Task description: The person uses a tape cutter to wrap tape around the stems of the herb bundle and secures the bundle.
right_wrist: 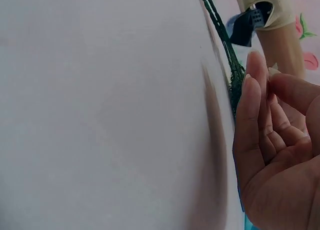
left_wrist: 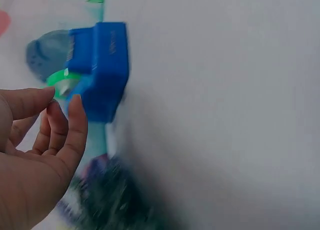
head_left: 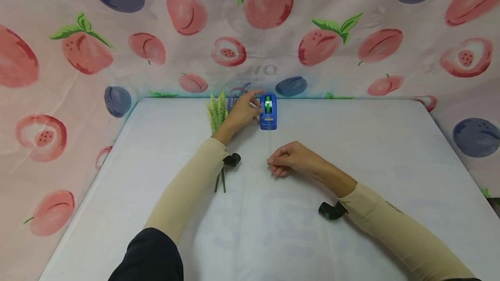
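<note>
A blue tape dispenser (head_left: 268, 118) with a green-cored roll (head_left: 268, 104) stands at the table's back edge. Just left of it is my left hand (head_left: 245, 109), its fingers loosely bent towards the dispenser. In the left wrist view the thumb and fingertips overlap the dispenser's side, so contact is unclear; nothing shows between them. My right hand (head_left: 291, 159) is lower, in front of the dispenser, and pinches a small clear piece of tape (right_wrist: 273, 70) between thumb and finger. Whether this tape still joins the roll is hard to see.
Artificial flower sprigs, yellow-green (head_left: 217, 109) and purple (head_left: 232, 101), lie beside and partly under the left forearm, their green stems (head_left: 220, 182) pointing towards me. A white cloth covers the table (head_left: 351, 142). A fruit-patterned curtain (head_left: 156, 73) hangs behind.
</note>
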`<state>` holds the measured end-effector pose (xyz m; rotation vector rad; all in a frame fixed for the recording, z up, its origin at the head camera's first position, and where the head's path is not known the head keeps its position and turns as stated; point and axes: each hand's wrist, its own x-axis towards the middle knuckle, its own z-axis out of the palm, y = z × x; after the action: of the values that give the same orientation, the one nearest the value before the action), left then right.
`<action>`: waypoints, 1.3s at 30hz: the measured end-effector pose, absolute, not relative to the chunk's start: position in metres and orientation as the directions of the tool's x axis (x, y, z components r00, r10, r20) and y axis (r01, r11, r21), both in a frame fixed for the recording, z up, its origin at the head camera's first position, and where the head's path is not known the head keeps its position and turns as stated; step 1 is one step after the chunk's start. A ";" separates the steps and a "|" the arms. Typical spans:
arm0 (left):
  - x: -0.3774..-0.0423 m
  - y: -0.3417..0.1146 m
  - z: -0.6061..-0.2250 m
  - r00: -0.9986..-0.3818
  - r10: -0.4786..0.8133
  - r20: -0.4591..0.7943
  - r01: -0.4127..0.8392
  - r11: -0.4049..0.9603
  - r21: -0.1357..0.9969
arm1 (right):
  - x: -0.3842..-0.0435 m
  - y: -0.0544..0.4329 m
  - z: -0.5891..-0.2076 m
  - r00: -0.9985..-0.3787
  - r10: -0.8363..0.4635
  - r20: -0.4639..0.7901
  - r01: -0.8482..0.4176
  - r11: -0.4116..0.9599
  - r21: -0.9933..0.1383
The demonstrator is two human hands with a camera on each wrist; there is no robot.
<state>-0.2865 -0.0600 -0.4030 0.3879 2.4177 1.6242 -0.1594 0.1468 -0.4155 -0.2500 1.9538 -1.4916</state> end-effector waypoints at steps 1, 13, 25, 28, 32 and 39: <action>-0.285 -0.064 -0.400 -0.943 0.331 -0.012 0.115 0.362 0.925 | -0.160 0.146 -0.416 -0.762 -0.522 -0.383 0.226 0.340 -0.913; -0.245 -0.131 -0.371 -0.918 0.394 -0.042 0.146 0.436 0.888 | -0.162 0.151 -0.416 -0.735 -0.561 -0.381 0.207 0.350 -0.914; -0.200 -0.168 -0.378 -0.929 0.316 -0.192 0.054 0.631 0.774 | -0.164 0.155 -0.417 -0.723 -0.568 -0.393 0.219 0.351 -0.910; -0.190 -0.171 -0.380 -0.924 0.313 -0.221 0.039 0.651 0.758 | -0.164 0.157 -0.417 -0.726 -0.564 -0.394 0.217 0.356 -0.909; -0.177 -0.173 -0.383 -0.911 0.329 -0.250 0.048 0.686 0.726 | -0.164 0.158 -0.416 -0.726 -0.563 -0.395 0.219 0.355 -0.909; -0.159 -0.170 -0.395 -0.892 0.391 -0.226 0.123 0.691 0.712 | -0.162 0.156 -0.416 -0.718 -0.578 -0.387 0.227 0.332 -0.916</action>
<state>-0.1588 -0.1699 -0.3946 0.4025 2.5417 1.0335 -0.1622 0.1558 -0.4156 -0.3092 1.8968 -1.4604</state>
